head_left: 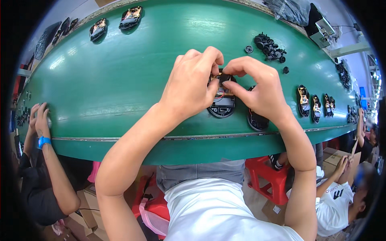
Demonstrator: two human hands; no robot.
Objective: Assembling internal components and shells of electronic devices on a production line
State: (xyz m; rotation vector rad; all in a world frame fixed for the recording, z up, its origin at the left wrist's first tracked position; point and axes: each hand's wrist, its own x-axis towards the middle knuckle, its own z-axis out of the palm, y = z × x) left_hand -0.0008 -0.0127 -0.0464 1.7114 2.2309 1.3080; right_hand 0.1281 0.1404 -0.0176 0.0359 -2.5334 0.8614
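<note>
In front of me on the green bench lies an open, black computer mouse base point(222, 111), with a circuit board and red and dark wires showing. My left hand point(188, 82) has its thumb and fingers curled over the upper left of this base and grips it. From the other side my right hand point(258, 85) reaches in, thumb and index finger closing on a small black part point(226, 78) at the top of the board. The fingertips partly hide that part. A second black mouse base point(257, 120) lies just under my right wrist, partly covered.
Small black wheels and parts point(270, 48) lie in a pile beyond my right hand. Several mouse bases point(303, 101) stand along the right, with others point(130, 18) at the far left. A co-worker's hands point(40, 118) rest at the bench's left end; another person point(337, 197) sits at right.
</note>
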